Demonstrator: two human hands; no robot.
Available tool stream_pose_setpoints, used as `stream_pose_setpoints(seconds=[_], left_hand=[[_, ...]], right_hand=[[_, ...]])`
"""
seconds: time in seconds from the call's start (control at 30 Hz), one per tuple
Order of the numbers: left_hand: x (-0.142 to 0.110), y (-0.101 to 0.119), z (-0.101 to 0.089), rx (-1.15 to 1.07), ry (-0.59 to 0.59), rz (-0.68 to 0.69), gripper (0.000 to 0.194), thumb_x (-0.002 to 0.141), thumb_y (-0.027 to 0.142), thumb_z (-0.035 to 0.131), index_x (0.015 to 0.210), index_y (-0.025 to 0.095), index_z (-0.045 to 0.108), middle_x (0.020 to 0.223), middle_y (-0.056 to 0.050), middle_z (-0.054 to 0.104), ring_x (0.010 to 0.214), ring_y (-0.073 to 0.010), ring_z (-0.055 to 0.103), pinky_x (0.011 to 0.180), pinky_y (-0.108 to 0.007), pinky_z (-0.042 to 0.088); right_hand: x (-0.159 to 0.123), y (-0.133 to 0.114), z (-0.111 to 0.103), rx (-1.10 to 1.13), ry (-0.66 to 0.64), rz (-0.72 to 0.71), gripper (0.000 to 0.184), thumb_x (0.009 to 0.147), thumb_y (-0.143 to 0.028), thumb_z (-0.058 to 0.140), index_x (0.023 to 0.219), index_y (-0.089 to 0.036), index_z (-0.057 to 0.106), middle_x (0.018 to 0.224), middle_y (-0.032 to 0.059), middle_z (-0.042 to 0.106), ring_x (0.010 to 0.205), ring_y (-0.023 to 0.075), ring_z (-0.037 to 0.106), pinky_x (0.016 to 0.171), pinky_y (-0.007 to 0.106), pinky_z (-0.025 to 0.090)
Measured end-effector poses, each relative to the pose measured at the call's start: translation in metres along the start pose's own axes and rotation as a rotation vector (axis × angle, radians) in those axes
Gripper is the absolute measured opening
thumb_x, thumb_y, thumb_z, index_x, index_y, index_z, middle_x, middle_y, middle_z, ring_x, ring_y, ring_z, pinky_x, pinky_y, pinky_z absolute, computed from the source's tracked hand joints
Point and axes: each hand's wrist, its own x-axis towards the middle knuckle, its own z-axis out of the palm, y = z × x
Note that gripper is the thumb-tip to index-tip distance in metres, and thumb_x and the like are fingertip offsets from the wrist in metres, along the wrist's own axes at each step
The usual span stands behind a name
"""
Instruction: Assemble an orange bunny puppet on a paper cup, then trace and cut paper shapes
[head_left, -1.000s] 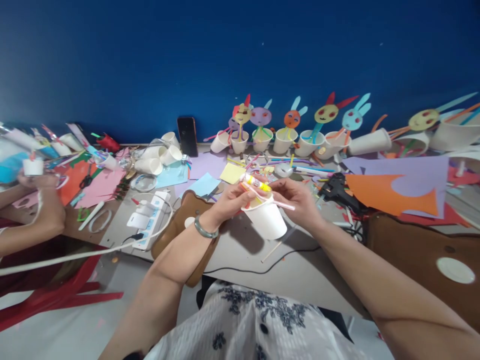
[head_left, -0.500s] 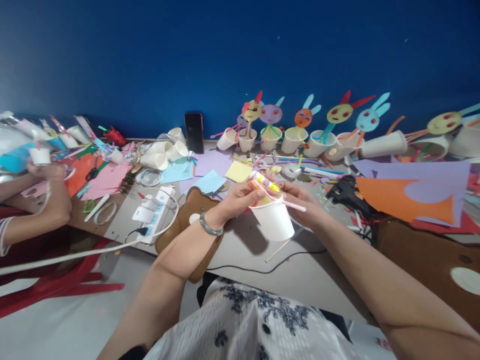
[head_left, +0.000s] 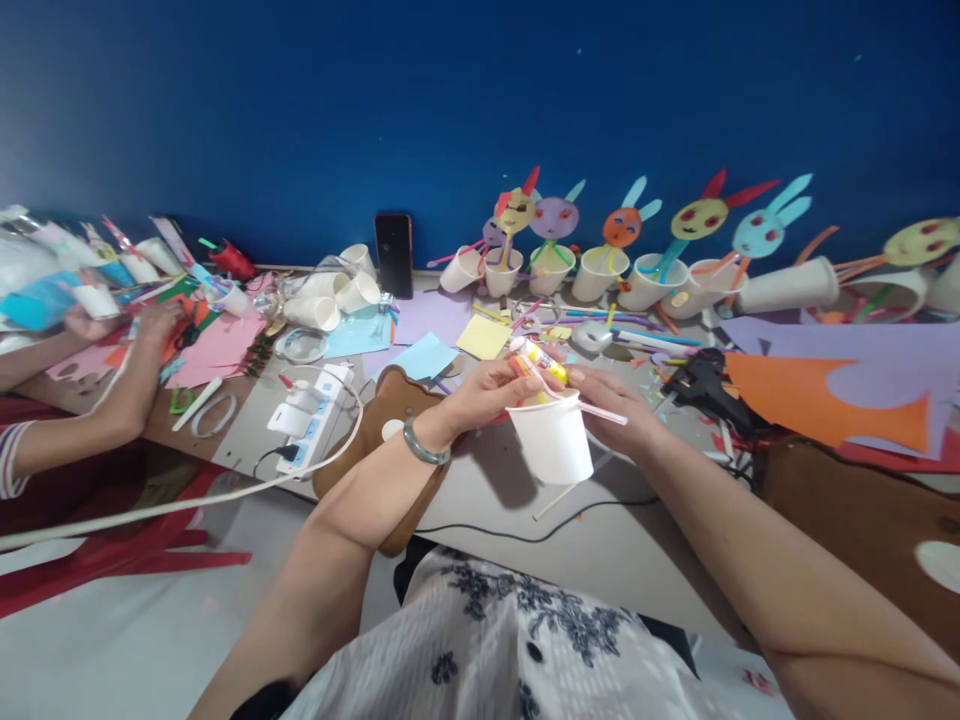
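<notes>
A white paper cup [head_left: 553, 440] hangs tilted above the table, between my hands. My left hand [head_left: 491, 392] is closed at its rim, with orange and yellow strips [head_left: 526, 372] by the fingertips. My right hand [head_left: 611, 395] is closed around the far end of a yellow-and-white glue stick [head_left: 541, 358], which lies across above the cup's mouth; some of its fingers are hidden behind. A pale pink stick [head_left: 602, 412] crosses the rim and points right, beneath the right hand. Under the cup lies a thin stick [head_left: 556, 500] on the table.
Paper cups with rabbit-faced figures [head_left: 621, 228] line the wall. A phone [head_left: 394, 255] leans there. A black glue gun [head_left: 701, 388] and orange paper [head_left: 817, 395] lie right. Left are a power strip [head_left: 319, 420], its white cable, and a co-worker's arms [head_left: 97, 425].
My hands keep nearly the same hold on the cup and glue stick; the view has shifted slightly. At left, the co-worker's hands have moved apart, and their cup has tilted.
</notes>
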Motion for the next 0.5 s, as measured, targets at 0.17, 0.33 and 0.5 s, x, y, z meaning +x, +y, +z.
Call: stream_pose_setpoints(seconds=[0.17, 0.33, 0.5], left_hand=[[0.001, -0.006, -0.001, 0.057, -0.005, -0.022, 0.058, 0.088, 0.074, 0.077, 0.095, 0.017, 0.086, 0.104, -0.012, 0.082, 0.096, -0.0208, 0.072, 0.089, -0.035, 0.057], [0.002, -0.005, 0.001, 0.088, 0.017, -0.061, 0.061, 0.088, 0.077, 0.075, 0.095, 0.018, 0.086, 0.097, -0.011, 0.080, 0.093, -0.0198, 0.070, 0.087, -0.033, 0.055], [0.001, -0.004, 0.000, 0.118, 0.115, -0.143, 0.061, 0.087, 0.076, 0.077, 0.096, 0.016, 0.085, 0.098, -0.010, 0.078, 0.087, -0.0167, 0.068, 0.079, -0.030, 0.054]], right_hand=[[0.001, -0.005, 0.005, 0.093, -0.011, 0.010, 0.053, 0.072, -0.071, 0.091, 0.101, -0.028, 0.081, 0.088, 0.0034, 0.079, 0.078, 0.0235, 0.076, 0.073, 0.037, 0.061], [0.004, -0.003, 0.003, 0.008, 0.066, -0.069, 0.051, 0.078, -0.073, 0.085, 0.092, -0.026, 0.073, 0.076, 0.0012, 0.073, 0.065, 0.0193, 0.069, 0.062, 0.034, 0.057], [0.006, -0.017, -0.015, -0.062, 0.322, -0.217, 0.055, 0.069, -0.070, 0.094, 0.084, -0.024, 0.069, 0.075, 0.0030, 0.074, 0.054, 0.0142, 0.059, 0.051, 0.030, 0.046]])
